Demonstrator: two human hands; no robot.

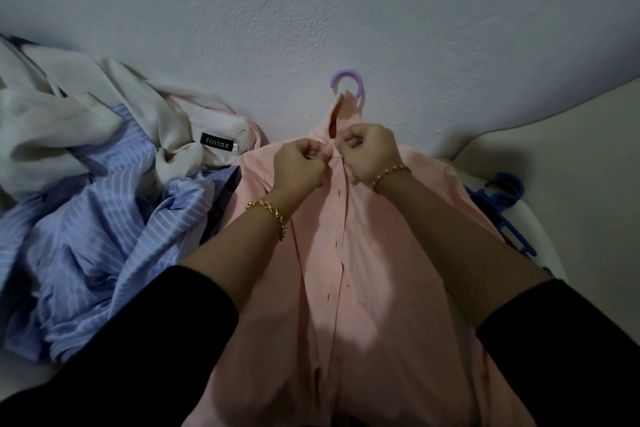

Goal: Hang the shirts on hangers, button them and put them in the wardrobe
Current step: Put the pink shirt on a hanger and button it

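Pink shirt [363, 288]: flat, centre; long axis near to far, collar pointing far.
Purple hanger [348, 81]: hook beyond the collar.
Hands: left hand [299, 166] and right hand [372, 152] together, pinching the front edges under the collar.

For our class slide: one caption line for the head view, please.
Left hand and right hand pinch the placket of the pink shirt near its collar, on a purple hanger.

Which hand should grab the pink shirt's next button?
Probably the right hand: an undone button lies on its side of the pink shirt; the left hand is by the buttonholes.
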